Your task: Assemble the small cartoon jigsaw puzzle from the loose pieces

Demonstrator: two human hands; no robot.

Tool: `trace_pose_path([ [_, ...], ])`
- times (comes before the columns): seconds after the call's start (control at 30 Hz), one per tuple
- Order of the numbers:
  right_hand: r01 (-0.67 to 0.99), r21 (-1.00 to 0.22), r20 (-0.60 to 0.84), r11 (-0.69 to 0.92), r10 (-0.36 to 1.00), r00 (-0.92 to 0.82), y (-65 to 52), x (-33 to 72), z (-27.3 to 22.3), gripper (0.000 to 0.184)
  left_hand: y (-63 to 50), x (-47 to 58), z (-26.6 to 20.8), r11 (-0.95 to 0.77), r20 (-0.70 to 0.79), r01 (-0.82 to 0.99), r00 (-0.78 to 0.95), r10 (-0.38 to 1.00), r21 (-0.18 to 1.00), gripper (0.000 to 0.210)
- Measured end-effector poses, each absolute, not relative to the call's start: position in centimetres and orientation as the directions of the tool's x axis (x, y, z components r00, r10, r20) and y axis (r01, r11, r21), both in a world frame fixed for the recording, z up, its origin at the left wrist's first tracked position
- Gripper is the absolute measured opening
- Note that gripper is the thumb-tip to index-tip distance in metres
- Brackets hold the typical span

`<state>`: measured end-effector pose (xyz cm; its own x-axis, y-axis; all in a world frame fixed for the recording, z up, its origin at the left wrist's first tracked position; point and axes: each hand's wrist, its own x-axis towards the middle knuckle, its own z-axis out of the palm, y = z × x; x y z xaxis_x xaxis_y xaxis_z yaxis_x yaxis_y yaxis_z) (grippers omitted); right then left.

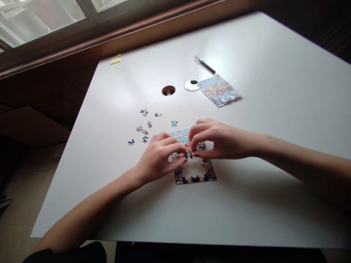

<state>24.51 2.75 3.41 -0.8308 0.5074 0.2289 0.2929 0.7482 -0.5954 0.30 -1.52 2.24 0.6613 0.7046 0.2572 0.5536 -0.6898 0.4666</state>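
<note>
A small jigsaw puzzle (210, 171) with a colourful printed picture lies on the white table, its upper part and border joined and a gap in its lower middle. My left hand (163, 153) is over its left side, thumb and forefinger curled to the top edge of that gap. From the right, my right hand (210, 138) reaches over the upper part with its fingers bent in a pinch. Between the two sets of fingertips is a dark and white puzzle piece (189, 154); the fingers partly cover it. A blue loose piece (174, 123) lies just beyond the puzzle.
Several loose puzzle pieces (145, 131) are scattered at the left. Behind the puzzle lie a crumpled printed packet (220, 91), a black pen (205, 65) and a round metal cover (191, 85) beside a cable hole (168, 90). A yellow sticky strip (115, 59) is at the far-left corner.
</note>
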Motion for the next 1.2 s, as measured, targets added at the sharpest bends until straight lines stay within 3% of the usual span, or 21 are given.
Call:
trace_pose_path([
  [0.47,0.336,-0.564,0.227,0.754,0.533,-0.815,2.6,24.5,3.1,0.011,-1.6,0.5,2.0,-0.633,0.294,0.534,0.587,0.755,0.561,0.010],
  [0.87,0.327,-0.591,0.233,0.737,0.545,-0.806,2.6,24.6,3.2,0.009,-1.3,0.4,1.8,-0.642,0.340,0.522,0.561,0.755,0.562,0.011],
  [1.2,0.389,-0.506,0.122,0.770,0.511,-0.851,2.2,24.8,2.7,0.009,-1.0,-0.7,0.9,-0.817,0.347,0.394,0.762,0.547,0.421,0.018],
])
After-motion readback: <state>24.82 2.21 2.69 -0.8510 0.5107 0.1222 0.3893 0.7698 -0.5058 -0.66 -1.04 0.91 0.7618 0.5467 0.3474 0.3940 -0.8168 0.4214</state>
